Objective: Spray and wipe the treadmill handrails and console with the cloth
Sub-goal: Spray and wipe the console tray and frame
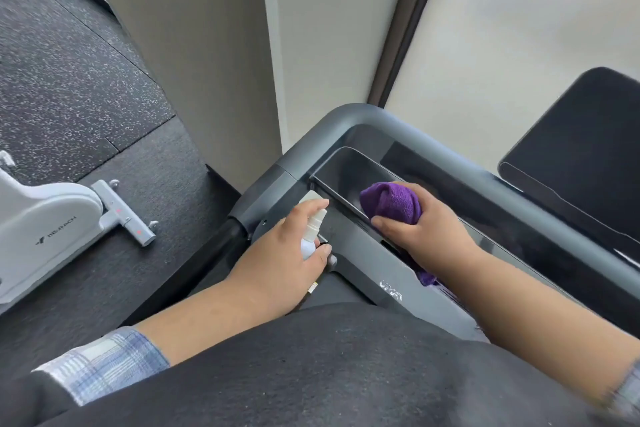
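Right hand [424,236] gripped bunched purple cloth [391,203], pressed against inner edge of console tray [341,168], just below curved grey handrail [346,121]. Left hand [280,255] was curled around small white spray bottle [311,234], index finger atop nozzle, approx. beside tray's L corner.

cloth [391,204] in console tray [341,166] | spray bottle [310,239] left | tablet [581,146] far right
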`<action>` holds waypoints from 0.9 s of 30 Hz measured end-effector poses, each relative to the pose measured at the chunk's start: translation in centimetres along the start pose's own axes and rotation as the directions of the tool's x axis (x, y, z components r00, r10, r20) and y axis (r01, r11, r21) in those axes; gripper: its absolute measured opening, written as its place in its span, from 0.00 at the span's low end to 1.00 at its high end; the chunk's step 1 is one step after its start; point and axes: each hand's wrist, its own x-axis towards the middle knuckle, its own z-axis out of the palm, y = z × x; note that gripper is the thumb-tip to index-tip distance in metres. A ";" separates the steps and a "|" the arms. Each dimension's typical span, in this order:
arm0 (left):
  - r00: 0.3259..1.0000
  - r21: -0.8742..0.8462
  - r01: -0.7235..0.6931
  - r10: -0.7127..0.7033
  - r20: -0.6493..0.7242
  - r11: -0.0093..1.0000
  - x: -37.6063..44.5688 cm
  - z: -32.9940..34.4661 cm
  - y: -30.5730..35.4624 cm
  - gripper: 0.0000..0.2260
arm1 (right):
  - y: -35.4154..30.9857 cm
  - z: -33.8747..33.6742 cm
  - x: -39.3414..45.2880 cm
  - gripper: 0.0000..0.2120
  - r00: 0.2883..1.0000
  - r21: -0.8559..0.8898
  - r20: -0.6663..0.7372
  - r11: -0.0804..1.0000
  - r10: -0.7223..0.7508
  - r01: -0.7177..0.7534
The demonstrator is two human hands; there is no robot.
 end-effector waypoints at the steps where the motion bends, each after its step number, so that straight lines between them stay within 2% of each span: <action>1: 1.000 -0.002 0.010 -0.010 -0.001 1.000 -0.2 -0.4 -0.3 0.26 | -0.7 0.4 0.7 0.22 1.000 0.019 -0.012 1.000 -0.010 0.010; 5: 0.999 -0.017 0.033 -0.033 -0.004 0.999 -1.1 -1.2 -2.0 0.26 | -2.6 1.8 2.6 0.22 0.998 0.018 -0.040 0.999 -0.047 0.048; 12: 0.999 -0.060 0.008 -0.009 -0.030 0.998 0.2 -2.0 -1.8 0.25 | -1.9 3.8 -1.1 0.27 0.996 -0.145 0.082 0.989 -0.022 0.034; 16: 0.999 0.012 -0.046 0.046 0.022 0.999 2.8 -1.0 -0.8 0.25 | -0.6 3.6 -4.7 0.26 0.992 -0.228 0.126 0.973 -0.006 0.035; 21: 0.986 0.141 -0.132 0.116 0.120 0.981 7.7 1.2 0.6 0.24 | 0.5 2.1 -8.2 0.29 0.996 -0.222 0.009 0.971 0.088 -0.084; 27: 0.973 0.281 -0.181 0.129 0.194 0.942 12.9 4.0 2.4 0.22 | 2.7 1.6 -13.1 0.30 0.961 -0.135 -0.135 0.957 0.240 -0.258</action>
